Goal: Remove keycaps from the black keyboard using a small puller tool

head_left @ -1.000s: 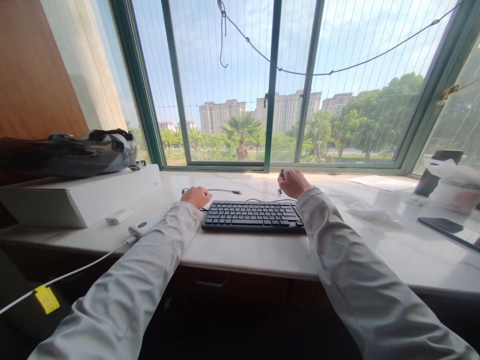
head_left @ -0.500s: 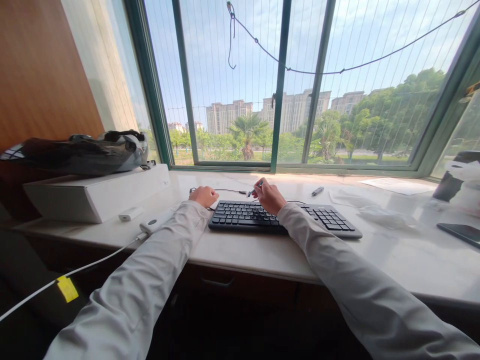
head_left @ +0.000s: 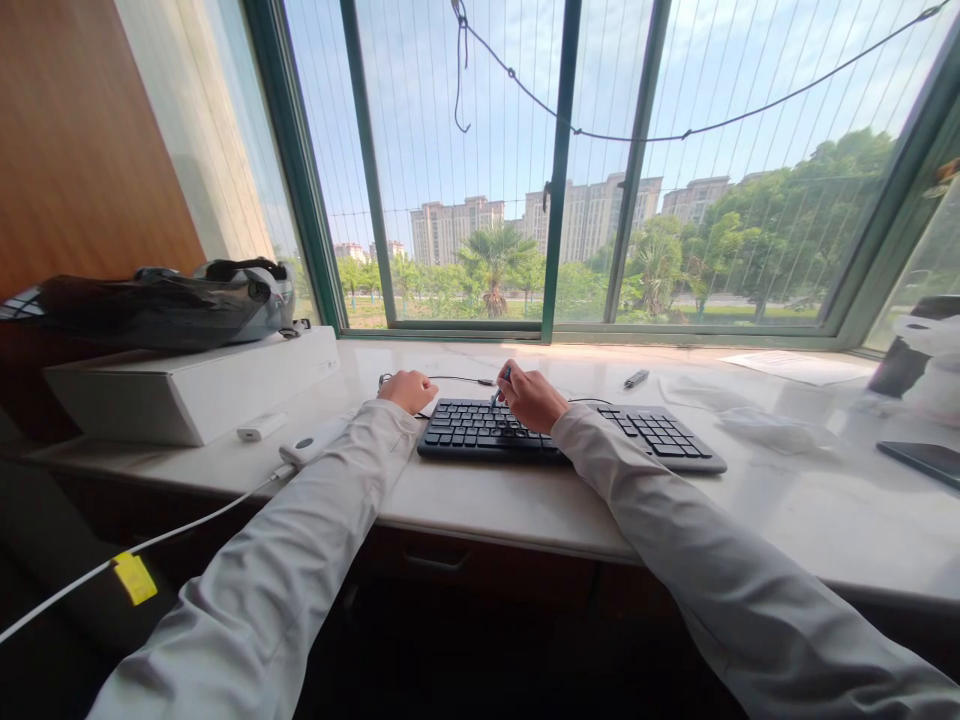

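A black keyboard (head_left: 480, 430) lies on the pale stone counter. My right hand (head_left: 534, 398) is closed in a pinch on a slim, dark, pen-like brush (head_left: 496, 398). Its tip points down at the upper keys, near the middle of the keyboard. Fine detail of the tip is too small to make out. At the keyboard's back left corner rests my left hand (head_left: 409, 391), fingers curled. Whatever it may hold is hidden. A thin black cable (head_left: 457, 379) runs behind both hands.
On the left, a white box (head_left: 195, 385) carries a black bag (head_left: 165, 305). White adapters (head_left: 261, 428) lie near my left sleeve. To the right are a USB stick (head_left: 636, 379), clear plastic wrapping (head_left: 772, 430), a paper sheet (head_left: 795, 366) and a dark phone (head_left: 922, 462). A window (head_left: 551, 335) borders the back.
My right hand has moved slightly left and lower, bringing the brush from above the keyboard's back edge down to the keys. My left hand has stayed put.
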`<action>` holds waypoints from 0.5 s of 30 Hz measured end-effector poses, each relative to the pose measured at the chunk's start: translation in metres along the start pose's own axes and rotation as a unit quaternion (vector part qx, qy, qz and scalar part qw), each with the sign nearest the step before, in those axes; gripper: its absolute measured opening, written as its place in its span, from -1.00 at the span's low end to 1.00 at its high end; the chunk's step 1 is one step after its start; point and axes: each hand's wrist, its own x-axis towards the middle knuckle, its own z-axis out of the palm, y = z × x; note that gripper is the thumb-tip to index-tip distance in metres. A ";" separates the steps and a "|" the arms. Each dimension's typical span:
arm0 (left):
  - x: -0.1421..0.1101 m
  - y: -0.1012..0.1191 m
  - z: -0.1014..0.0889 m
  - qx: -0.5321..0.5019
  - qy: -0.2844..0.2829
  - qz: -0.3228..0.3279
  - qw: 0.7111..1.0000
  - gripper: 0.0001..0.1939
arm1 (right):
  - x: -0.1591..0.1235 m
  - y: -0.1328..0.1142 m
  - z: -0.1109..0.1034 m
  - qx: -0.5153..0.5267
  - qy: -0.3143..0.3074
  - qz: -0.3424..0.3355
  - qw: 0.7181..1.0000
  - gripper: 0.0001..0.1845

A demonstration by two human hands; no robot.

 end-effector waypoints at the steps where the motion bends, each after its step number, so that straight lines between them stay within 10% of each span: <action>1: 0.000 0.000 0.000 -0.001 0.000 0.001 1.000 -0.68 | 0.000 -0.001 0.000 -0.003 0.000 -0.001 1.000 -0.87; 15: -0.002 0.002 -0.003 -0.002 -0.002 -0.007 1.000 -0.67 | -0.005 -0.015 -0.010 0.002 -0.012 -0.043 0.999 -0.83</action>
